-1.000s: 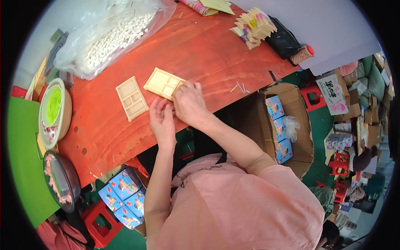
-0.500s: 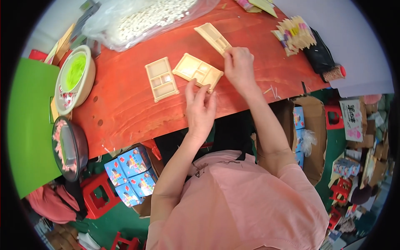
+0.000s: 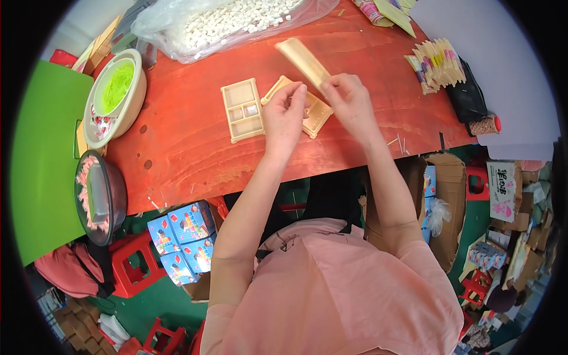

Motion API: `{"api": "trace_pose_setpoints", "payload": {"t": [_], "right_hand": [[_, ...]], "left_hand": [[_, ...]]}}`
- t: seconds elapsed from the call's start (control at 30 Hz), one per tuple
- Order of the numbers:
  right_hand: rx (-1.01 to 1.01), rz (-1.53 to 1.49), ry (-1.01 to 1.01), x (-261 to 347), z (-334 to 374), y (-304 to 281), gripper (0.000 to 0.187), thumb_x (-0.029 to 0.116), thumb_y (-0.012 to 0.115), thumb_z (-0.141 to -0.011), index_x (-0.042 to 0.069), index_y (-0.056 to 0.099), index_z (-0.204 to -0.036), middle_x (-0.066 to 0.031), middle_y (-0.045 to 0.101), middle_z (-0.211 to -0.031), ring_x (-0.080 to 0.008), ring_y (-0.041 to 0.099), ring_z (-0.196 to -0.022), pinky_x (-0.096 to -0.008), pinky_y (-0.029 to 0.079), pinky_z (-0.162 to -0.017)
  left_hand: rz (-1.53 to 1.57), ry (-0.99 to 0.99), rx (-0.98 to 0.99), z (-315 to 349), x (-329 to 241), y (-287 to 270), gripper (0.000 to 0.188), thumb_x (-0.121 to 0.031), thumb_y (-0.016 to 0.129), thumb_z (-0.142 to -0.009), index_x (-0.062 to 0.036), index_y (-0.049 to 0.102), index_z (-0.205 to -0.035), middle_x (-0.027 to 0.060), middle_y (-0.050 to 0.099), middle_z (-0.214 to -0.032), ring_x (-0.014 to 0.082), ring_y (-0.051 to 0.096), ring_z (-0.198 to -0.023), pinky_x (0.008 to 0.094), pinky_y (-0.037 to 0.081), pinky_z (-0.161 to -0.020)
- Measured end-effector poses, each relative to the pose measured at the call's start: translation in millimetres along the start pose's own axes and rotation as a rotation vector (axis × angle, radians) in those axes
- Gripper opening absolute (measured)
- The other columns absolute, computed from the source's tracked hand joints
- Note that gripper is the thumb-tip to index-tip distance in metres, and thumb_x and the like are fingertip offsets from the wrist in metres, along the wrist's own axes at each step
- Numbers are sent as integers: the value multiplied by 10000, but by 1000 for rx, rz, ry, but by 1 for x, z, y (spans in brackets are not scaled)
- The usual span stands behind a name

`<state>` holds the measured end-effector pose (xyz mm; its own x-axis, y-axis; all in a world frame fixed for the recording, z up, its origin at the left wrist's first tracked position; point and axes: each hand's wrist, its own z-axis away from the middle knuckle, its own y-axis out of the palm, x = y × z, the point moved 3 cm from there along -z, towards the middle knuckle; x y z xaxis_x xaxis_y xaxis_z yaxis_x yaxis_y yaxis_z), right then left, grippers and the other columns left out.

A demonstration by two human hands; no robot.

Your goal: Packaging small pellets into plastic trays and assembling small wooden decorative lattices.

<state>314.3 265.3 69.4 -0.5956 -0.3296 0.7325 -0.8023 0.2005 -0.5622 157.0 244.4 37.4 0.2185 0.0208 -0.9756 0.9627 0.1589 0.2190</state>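
Three shallow cream trays with compartments are at the middle of the red table. The left tray lies flat, its compartments facing up. Over the middle tray is my left hand, thumb and forefinger pinched together. I cannot make out what, if anything, is in that pinch. The left hand covers much of the middle tray. My right hand grips the near end of a third tray, which is tilted and blurred by motion.
Behind the trays, a clear plastic bag spills small white pieces. A pale basin with a green-filled bowl and a dark bowl of pink pieces stand at left. Flat packets and a black pouch lie at right.
My left hand has moved up from the middle tray's near edge to over it, its fingers now pinched. The tray in my right hand has turned. The whole view has shifted slightly.
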Motion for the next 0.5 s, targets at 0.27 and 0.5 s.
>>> {"api": "trace_pose_setpoints", "payload": {"t": [0.27, 0.5], "right_hand": [[-57, 107, -172, 1, -7, 18, 123, 131, 679, -851, 44, 618, -788, -82, 620, -781, -285, 578, -829, -417, 425, -799], [-41, 659, -86, -61, -47, 20, 76, 138, 676, -820, 71, 647, -844, -60, 644, -822, -264, 581, -912, -437, 372, -887]], "left_hand": [[85, -46, 47, -14, 0, -1, 136, -120, 622, -974, -1, 674, -1013, 28, 667, -866, 77, 619, -764, 215, 486, -642], [-876, 732, 233, 35, -2, -8, 170, -98, 712, -854, -4, 649, -981, 106, 646, -1003, 270, 613, -988, 380, 474, -836]]}}
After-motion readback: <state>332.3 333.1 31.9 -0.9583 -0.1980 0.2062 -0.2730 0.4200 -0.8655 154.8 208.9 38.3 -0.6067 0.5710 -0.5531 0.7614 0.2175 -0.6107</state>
